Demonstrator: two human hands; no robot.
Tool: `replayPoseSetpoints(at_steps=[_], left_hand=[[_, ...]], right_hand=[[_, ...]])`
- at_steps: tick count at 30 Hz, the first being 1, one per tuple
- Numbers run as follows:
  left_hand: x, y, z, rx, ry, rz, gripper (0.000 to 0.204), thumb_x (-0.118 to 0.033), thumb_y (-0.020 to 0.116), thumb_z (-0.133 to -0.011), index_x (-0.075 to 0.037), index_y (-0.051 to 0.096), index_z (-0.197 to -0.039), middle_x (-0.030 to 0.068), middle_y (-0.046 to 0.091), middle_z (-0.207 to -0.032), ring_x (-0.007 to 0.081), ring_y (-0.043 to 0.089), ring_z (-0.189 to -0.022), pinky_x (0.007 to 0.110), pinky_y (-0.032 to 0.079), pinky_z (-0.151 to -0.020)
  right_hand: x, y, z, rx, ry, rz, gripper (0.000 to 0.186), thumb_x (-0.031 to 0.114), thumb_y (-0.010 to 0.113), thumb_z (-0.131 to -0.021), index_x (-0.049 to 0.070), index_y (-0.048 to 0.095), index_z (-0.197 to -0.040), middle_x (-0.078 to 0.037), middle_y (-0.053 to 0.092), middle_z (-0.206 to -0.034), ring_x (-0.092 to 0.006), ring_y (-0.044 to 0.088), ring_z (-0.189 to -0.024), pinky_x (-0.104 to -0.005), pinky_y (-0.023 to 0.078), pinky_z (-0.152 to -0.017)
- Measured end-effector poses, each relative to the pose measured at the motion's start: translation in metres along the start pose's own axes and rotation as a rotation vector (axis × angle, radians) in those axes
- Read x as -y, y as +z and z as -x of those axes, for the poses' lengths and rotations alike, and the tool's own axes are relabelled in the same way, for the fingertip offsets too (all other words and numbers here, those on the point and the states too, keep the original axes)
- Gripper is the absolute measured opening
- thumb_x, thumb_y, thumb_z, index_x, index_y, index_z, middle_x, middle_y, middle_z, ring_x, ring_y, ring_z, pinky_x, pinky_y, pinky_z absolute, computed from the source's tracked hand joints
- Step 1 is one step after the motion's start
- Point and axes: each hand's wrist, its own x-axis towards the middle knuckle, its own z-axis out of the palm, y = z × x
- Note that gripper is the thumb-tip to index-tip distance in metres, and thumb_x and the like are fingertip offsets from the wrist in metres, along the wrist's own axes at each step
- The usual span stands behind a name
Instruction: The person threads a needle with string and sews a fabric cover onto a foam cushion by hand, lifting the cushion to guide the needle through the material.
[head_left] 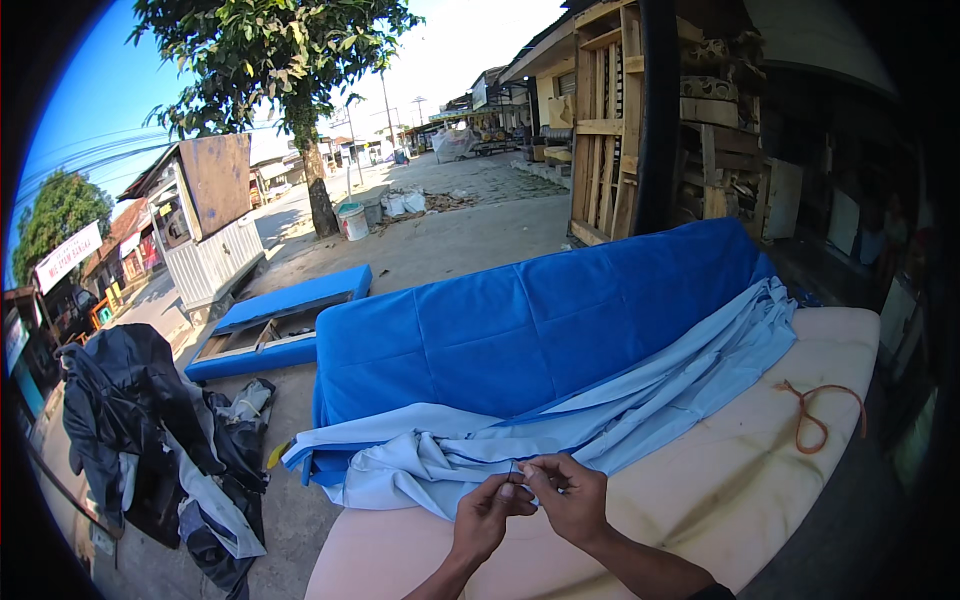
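My left hand (484,519) and my right hand (572,497) meet fingertip to fingertip, both pinched closed. A thin dark strand, perhaps thread, shows upright between the fingertips; it is too fine to tell more. Just beyond them lies a bunched cloth cover (400,458), pale blue-white on its visible side with blue edges. It joins or lies against a long blue upholstered cushion (480,335) with stitched seams. Below my hands spreads a large cream foam slab (730,490) with brownish stains. An orange-brown cord (806,420) lies looped on the foam at the right.
On the ground at left lies a heap of dark torn fabric (130,430). Behind it rests a blue-covered wooden frame (290,320). Farther off stand a tree (316,190), a white bucket (353,222), a tilted-looking stall (210,230) and upright wooden frames (607,130).
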Motion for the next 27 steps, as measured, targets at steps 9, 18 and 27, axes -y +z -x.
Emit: replayPoseSetpoints(at_steps=[9, 18, 27], left_hand=[[0.0019, 0.0, 0.0001, -0.007, 0.012, 0.004, 0.03, -0.019, 0.05, -0.106, 0.006, 0.061, -0.12, 0.0118, 0.069, -0.095, 0.0198, 0.071, -0.086, 0.035, 0.06, -0.082], [0.0006, 0.0008, 0.0008, -0.014, 0.028, -0.071, 0.029, -0.017, 0.049, -0.106, 0.006, 0.061, -0.119, 0.0121, 0.07, -0.094, 0.0196, 0.071, -0.086, 0.034, 0.06, -0.081], [0.0038, -0.0002, -0.0003, -0.014, 0.047, -0.055, 0.028, -0.015, 0.049, -0.106, 0.006, 0.061, -0.119, 0.0115, 0.07, -0.094, 0.0191, 0.071, -0.086, 0.034, 0.059, -0.081]], right_hand=[[-0.0027, 0.0028, -0.0018, -0.017, -0.066, -0.011, 0.012, 0.007, 0.069, -0.093, -0.001, 0.071, -0.101, -0.008, 0.074, -0.085, -0.009, 0.069, -0.072, -0.0223, 0.053, -0.058], [-0.001, 0.0021, -0.001, -0.006, -0.019, -0.014, 0.013, 0.008, 0.068, -0.095, -0.003, 0.071, -0.102, -0.007, 0.074, -0.084, -0.0071, 0.067, -0.074, -0.0219, 0.053, -0.063], [-0.0045, 0.0017, -0.0012, -0.004, -0.028, -0.004, 0.014, 0.009, 0.068, -0.095, -0.004, 0.071, -0.102, -0.008, 0.074, -0.085, -0.0077, 0.068, -0.075, -0.0223, 0.053, -0.064]])
